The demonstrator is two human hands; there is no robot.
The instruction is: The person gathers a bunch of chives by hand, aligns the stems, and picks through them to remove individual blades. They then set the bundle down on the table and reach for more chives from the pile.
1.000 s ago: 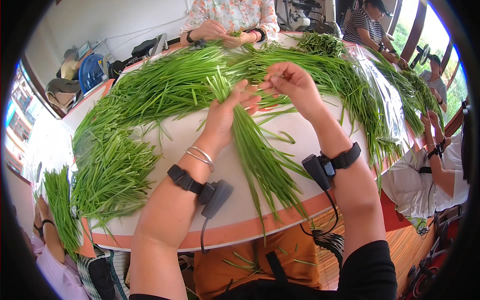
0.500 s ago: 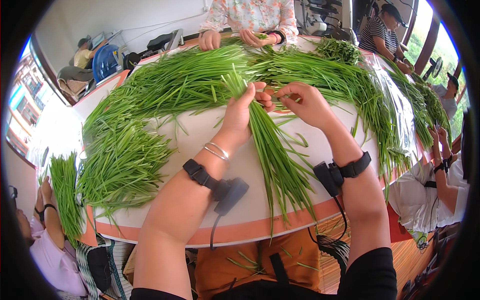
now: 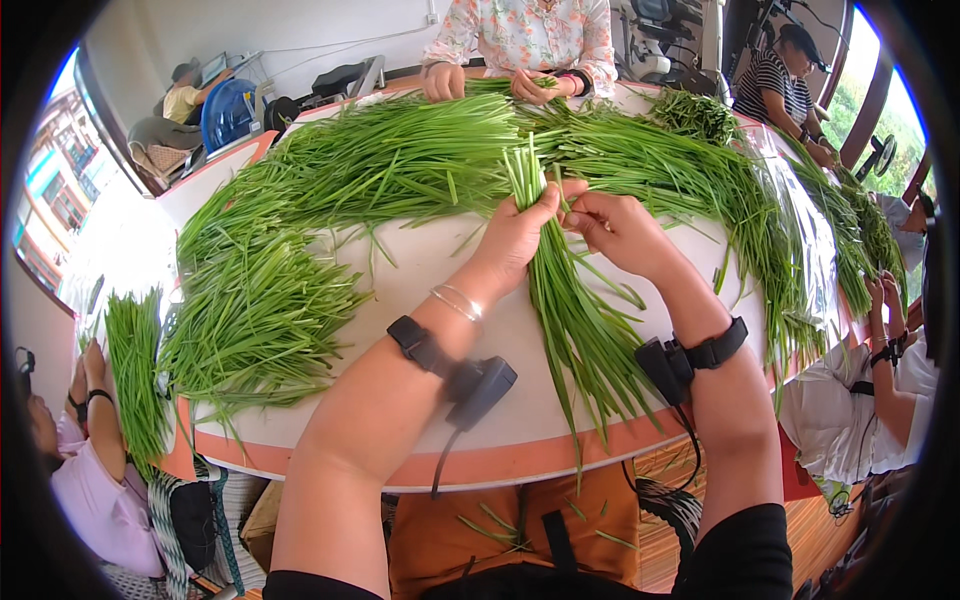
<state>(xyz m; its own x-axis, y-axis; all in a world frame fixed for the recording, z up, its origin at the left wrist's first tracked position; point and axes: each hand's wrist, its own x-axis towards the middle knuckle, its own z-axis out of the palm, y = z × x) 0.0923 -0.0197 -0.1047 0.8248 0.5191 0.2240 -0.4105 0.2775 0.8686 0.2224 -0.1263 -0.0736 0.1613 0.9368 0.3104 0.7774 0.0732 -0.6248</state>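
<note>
My left hand (image 3: 524, 232) is closed around a bundle of garlic chives (image 3: 578, 318). The pale cut ends stick up above the fist, and the green leaves fan down over the table toward its front edge. Close against the bundle's right side, my right hand (image 3: 622, 232) has thumb and fingertips pinched together on a single chive stalk (image 3: 561, 186) next to the pale ends. Its lower part is hidden by the fingers.
A long heap of garlic chives (image 3: 420, 150) spreads along the far side of the white table (image 3: 470, 400), with another pile (image 3: 265, 320) at left. Across from me, a person in a floral shirt (image 3: 530, 40) handles chives. Other people sit at both sides. Leaf scraps lie on my lap.
The view has shifted slightly. My right hand has come in against the bundle, its fingertips now pinching beside the pale ends. The left hand keeps its hold.
</note>
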